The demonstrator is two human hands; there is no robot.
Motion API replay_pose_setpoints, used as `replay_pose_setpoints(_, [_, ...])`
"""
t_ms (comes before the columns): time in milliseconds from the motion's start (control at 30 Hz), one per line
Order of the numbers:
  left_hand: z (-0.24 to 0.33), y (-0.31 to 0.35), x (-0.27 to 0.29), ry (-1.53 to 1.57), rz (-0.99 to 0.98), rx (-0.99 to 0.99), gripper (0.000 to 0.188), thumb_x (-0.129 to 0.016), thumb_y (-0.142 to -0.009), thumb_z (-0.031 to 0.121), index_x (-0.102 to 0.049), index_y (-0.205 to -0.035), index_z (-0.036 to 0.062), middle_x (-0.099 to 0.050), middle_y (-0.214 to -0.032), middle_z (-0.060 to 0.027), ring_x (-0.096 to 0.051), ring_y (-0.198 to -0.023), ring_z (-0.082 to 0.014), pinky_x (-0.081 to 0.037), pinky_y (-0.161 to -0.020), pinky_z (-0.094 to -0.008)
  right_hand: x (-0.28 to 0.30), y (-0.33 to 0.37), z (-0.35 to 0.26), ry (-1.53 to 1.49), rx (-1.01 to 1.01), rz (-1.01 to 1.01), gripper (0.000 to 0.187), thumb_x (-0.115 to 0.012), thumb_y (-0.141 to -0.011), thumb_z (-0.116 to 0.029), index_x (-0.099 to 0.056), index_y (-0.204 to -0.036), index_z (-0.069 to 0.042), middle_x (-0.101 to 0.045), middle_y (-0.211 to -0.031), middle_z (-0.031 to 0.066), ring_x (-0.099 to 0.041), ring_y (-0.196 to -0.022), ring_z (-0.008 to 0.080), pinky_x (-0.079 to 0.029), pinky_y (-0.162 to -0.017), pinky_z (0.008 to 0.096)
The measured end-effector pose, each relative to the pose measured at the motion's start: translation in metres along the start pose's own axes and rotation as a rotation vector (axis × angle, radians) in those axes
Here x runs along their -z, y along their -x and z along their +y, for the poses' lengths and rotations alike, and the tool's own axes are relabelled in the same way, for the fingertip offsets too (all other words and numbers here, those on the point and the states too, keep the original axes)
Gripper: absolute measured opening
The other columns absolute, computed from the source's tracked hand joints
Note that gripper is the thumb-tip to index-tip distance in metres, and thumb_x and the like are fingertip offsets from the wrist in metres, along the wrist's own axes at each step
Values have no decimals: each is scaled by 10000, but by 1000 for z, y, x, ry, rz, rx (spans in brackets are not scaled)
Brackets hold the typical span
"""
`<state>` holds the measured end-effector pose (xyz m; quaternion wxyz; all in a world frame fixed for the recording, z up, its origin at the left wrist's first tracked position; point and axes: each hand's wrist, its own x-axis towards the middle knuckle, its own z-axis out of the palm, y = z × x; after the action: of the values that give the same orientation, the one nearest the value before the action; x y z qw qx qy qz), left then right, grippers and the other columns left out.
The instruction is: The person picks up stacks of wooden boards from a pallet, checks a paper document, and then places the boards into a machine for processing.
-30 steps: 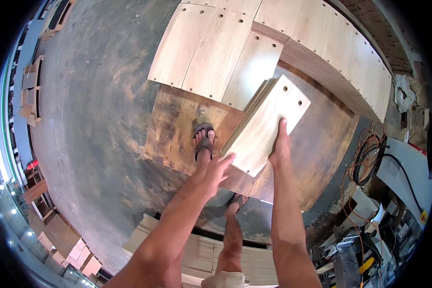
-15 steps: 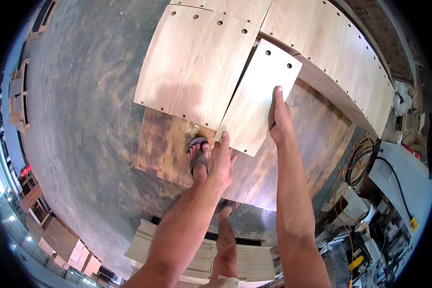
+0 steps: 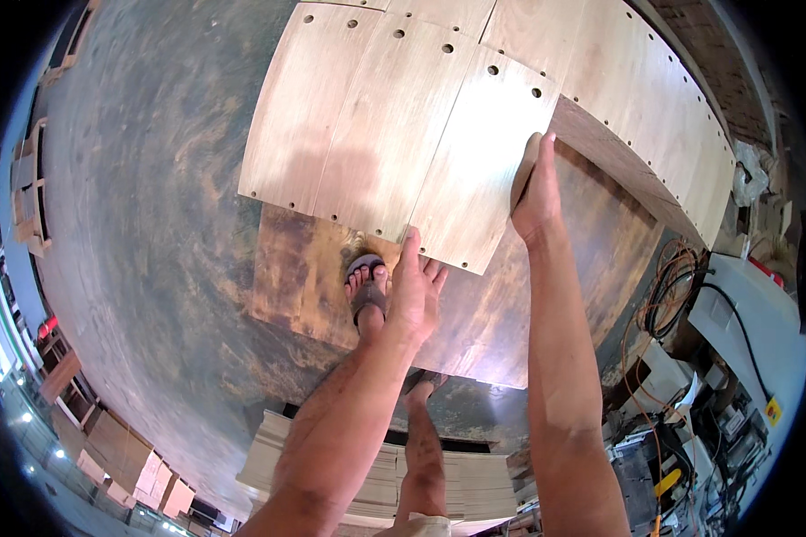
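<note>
Wooden panels, three abreast, two hands

Stained brown board on grey floor, pale wooden panels stacked on it, one sandalled foot

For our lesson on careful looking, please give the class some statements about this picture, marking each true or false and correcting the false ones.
1. The right hand is at the right edge of the rightmost front panel. True.
2. The left hand is at that panel's far end. False: it is at the near end.
3. The panel's larger holes are at its far end. True.
4. The coiled cables lie at the picture's left. False: they lie at the right.
</note>
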<state>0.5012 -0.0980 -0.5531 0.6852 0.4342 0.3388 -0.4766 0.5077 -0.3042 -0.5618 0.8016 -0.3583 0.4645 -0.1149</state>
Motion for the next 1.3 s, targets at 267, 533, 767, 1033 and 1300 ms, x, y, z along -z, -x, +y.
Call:
replay_pose_setpoints(267, [13, 1, -12, 11, -138, -88, 940, -546, -839, 656, -213, -1492, 67, -307, -1500, -89, -299, -1385, -251, -159, -1166, -429, 15, 15, 11, 3, 19, -5, 980, -242, -897, -764, -108, -1526, -24, -158, -1578, 180, -173, -1456, 292, -151, -1171, 435])
replay_pose_setpoints(533, [15, 4, 0, 6, -153, -14, 946, -552, -839, 632, -171, -1504, 76, -263, -1521, -133, -254, -1413, -312, -121, -1157, -528, 37, 45, 66, 148, -20, 8, 1030, -215, -869, -801, -64, -1531, -27, -93, -1597, 171, -109, -1475, 269, -69, -1178, 459])
replay_pose_setpoints(767, [-1, 14, 63, -208, -110, 59, 977, -513, -861, 646, -118, -1511, 33, -236, -1537, -187, -257, -1418, -350, -175, -1138, -564, 15, 65, 60, -94, -68, -98, 962, -210, -903, -761, -166, -1515, -20, -206, -1567, 162, -218, -1438, 283, -164, -1175, 387])
replay_pose_setpoints(1033, [-40, 49, 116, -654, 80, 136, 809, -484, -911, 596, -295, -1471, 43, -407, -1454, -165, -408, -1340, -297, -302, -1098, -457, 58, 106, 63, 115, -29, 1, 1050, -131, -827, -842, 54, -1534, -87, 29, -1605, 155, -32, -1481, 315, -10, -1175, 494])
replay_pose_setpoints(1300, [-104, 99, 148, -1439, -151, 113, 718, -572, -946, 422, -350, -1406, -82, -475, -1404, -204, -466, -1293, -299, -392, -1040, -368, 192, 330, 235, 313, -362, 129, 872, -344, -941, -671, -285, -1482, 10, -343, -1507, 199, -311, -1414, 272, -200, -1163, 362])
